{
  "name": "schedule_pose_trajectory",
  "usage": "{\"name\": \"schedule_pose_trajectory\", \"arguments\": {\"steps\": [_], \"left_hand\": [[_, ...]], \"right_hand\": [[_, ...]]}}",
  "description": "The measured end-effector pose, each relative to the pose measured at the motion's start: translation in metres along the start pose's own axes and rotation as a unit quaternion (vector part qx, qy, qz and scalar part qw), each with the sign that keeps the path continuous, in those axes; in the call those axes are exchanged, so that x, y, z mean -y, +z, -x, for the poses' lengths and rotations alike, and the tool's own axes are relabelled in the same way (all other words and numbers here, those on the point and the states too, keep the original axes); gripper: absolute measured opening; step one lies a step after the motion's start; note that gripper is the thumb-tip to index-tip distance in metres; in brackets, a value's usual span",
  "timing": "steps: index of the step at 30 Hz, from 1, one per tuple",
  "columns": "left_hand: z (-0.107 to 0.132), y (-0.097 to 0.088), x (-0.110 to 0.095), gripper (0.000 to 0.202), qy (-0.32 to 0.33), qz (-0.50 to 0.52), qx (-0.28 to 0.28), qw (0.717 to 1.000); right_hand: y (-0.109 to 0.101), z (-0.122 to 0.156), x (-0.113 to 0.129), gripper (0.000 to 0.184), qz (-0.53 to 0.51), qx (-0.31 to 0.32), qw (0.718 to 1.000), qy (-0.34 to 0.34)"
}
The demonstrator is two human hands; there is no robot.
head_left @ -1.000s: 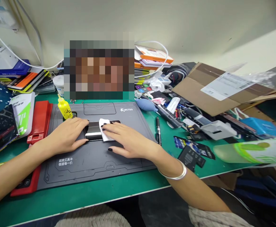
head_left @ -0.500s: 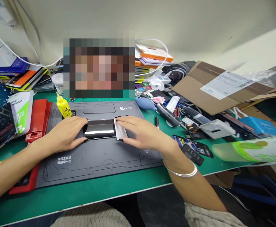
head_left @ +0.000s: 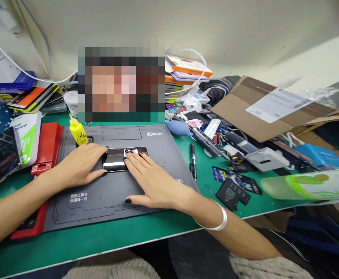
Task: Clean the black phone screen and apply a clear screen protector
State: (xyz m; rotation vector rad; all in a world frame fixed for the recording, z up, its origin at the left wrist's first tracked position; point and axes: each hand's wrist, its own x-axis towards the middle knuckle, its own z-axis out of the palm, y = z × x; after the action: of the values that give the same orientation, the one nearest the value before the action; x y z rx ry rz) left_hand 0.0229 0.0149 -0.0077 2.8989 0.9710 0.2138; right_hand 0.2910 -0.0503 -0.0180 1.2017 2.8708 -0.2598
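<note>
Hands Met Over a Dark Phone at Mid-Frame

The phone, glossy and dark-faced, lay flat just left of the frame's centre, its long side running across the picture. A white wipe sat on its right part, mostly covered by the right hand, whose 4 fingers stretched out flat over it while the thumb stood apart, lower in the frame. The left hand gripped the phone's left end, fingertips at the upper edge and thumb at the lower.

Under the phone spread a grey mat, on a green table. A yellow bottle stood tilted just above the left hand; a red holder lay farther left. Right of the mat were a black pen and a blue-grey bulb. A cardboard box filled the upper right.
</note>
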Motion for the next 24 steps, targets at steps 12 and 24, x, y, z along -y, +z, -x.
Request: {"name": "schedule_pose_trajectory", "arguments": {"steps": [12, 24], "left_hand": [[0.001, 0.001, 0.002, 0.048, -0.008, 0.011, 0.006, 1.000], [0.003, -0.001, 0.002, 0.046, -0.030, 0.039, -0.092, 0.995]], "right_hand": [[0.010, 0.011, -0.013, 0.117, 0.011, -0.029, 0.998, 0.061], [0.014, -0.053, 0.034, 0.126, 0.012, -0.045, 0.999, -0.009]]}}
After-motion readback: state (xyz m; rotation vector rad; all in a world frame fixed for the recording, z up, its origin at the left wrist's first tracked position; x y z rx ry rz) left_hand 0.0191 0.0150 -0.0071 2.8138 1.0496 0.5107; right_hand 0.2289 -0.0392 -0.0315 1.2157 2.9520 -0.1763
